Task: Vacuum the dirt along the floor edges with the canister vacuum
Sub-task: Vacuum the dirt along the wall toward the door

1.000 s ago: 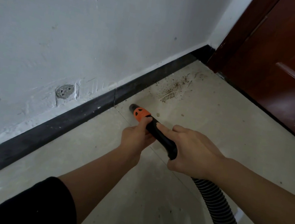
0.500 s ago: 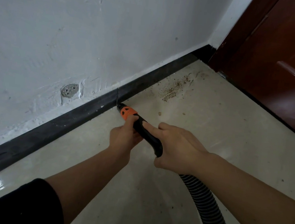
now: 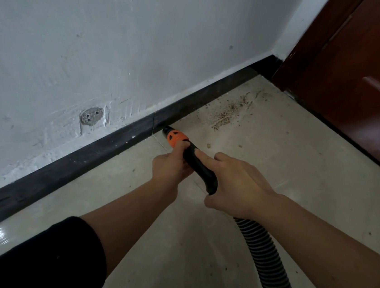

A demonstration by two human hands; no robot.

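The vacuum's black handle with an orange collar [image 3: 176,137] points at the black baseboard [image 3: 103,143], its tip close to the skirting's foot. My left hand [image 3: 169,167] grips the handle just behind the orange collar. My right hand [image 3: 236,184] holds the rear of the black handle [image 3: 201,169], index finger laid along it. The ribbed black hose [image 3: 265,263] runs from under my right hand toward the lower right. A patch of brown dirt [image 3: 227,115] lies on the beige floor beyond the nozzle, near the corner. The canister is out of view.
A white plastered wall [image 3: 101,39] with a filled round hole [image 3: 91,116] rises on the left. A dark red wooden door [image 3: 360,92] closes the right side. Two small crumbs [image 3: 207,146] lie right of the nozzle. Glossy floor tiles [image 3: 322,182] stretch to the right.
Both hands swung the nozzle left from the open floor to the foot of the baseboard, then held there. The dirt patch has not changed.
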